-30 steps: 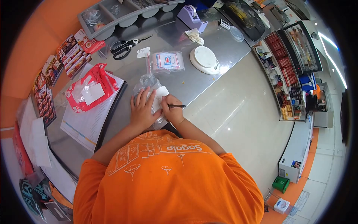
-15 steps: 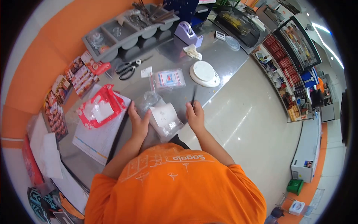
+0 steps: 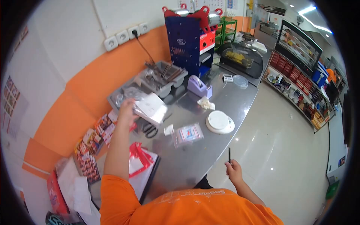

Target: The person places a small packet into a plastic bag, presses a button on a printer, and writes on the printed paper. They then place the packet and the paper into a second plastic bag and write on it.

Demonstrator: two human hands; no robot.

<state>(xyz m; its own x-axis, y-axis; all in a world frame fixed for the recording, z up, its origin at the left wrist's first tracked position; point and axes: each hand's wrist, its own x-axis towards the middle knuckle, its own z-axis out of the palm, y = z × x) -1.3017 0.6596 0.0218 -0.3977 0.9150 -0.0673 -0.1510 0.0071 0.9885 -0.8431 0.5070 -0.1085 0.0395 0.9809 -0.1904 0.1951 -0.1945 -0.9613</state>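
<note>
My left hand [image 3: 128,109], a little blurred, is closed on a clear plastic bag with a white paper label [image 3: 150,108]. It reaches out over the front edge of the grey cutlery tray [image 3: 112,98], above black-handled scissors [image 3: 150,130]. Off the table's right edge, my right hand [image 3: 234,171] grips a thin black pen [image 3: 229,153] that points upward. Between the hands on the steel table lie a small white slip [image 3: 168,129] and a clear packet with a red and blue print [image 3: 187,134].
A white round kitchen scale [image 3: 220,122] stands near the table's right edge. Behind it are a crumpled tissue [image 3: 206,103] and a purple tape dispenser [image 3: 199,88]. A red and white package [image 3: 138,159] lies on papers at the left. A dark blue rack [image 3: 183,47] stands at the back.
My left hand has lifted the bag from in front of my body and carried it forward and left to the tray. My right hand has moved right with the pen. The view has tilted up.
</note>
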